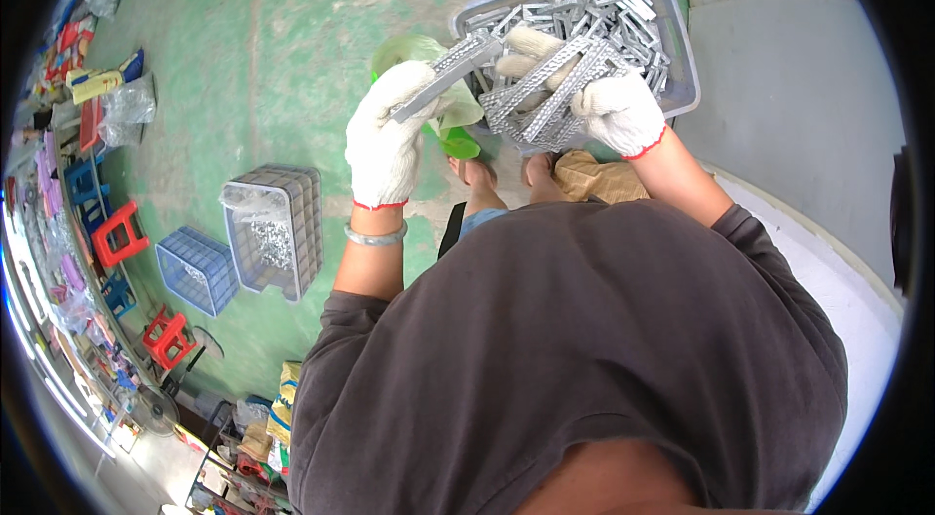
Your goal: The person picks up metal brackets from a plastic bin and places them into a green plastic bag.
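Both my hands wear white knit gloves with red cuffs. In my left hand [385, 130] is a long grey metal bar [446, 76], tilted up to the right and pinched between thumb and fingers. My right hand [618, 111] grips several perforated grey metal strips [560, 91], fanned out, with gloved fingers showing behind them. Just beyond the hands stands a grey plastic tub [684, 52] heaped with similar metal pieces [623, 13]. Behind my left hand is a light green plastic bag or liner [409, 49], partly hidden.
Two crates, one grey [307, 223] and one blue [200, 271], hold small parts on the green floor at left. Red stools [119, 232] and cluttered shelves line the far left. Brown sacking [594, 176] lies by my feet. A grey panel [779, 76] borders the right.
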Motion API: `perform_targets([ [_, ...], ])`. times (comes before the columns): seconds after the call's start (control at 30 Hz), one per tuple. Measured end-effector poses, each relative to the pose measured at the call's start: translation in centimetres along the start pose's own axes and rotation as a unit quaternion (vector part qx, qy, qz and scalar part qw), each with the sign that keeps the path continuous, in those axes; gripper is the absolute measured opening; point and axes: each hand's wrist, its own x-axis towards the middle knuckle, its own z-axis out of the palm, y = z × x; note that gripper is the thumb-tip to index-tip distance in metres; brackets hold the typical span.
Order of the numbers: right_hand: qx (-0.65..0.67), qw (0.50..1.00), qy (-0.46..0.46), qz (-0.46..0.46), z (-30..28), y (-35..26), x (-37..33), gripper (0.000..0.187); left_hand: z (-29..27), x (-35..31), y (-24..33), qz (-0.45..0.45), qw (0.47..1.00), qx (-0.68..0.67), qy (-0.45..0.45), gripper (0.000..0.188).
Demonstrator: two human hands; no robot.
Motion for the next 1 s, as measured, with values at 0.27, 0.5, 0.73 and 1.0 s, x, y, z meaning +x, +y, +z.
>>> perform_targets([
  [0.27, -0.011, 0.996, 0.081, -0.045, -2.6, 0.9, -1.4, 0.072, -5.1, -1.0, -3.8, 0.073, 0.945, 0.302, 0.1, 0.026],
  [0.5, 0.042, 0.993, 0.107, -0.031, -4.4, 1.2, -2.9, 0.071, -5.8, 1.5, -7.4, -0.186, 0.964, 0.049, 0.183, 0.024],
  [0.73, 0.032, 0.985, 0.163, -0.054, -5.4, 1.9, -2.9, 0.064, -5.5, 8.0, -13.3, -0.194, 0.951, -0.087, 0.223, 0.026],
  [1.0, 0.112, 0.985, 0.116, -0.06, -2.8, 1.0, -1.7, 0.052, 1.2, 6.7, -6.5, -0.247, 0.963, 0.001, 0.109, 0.045],
])
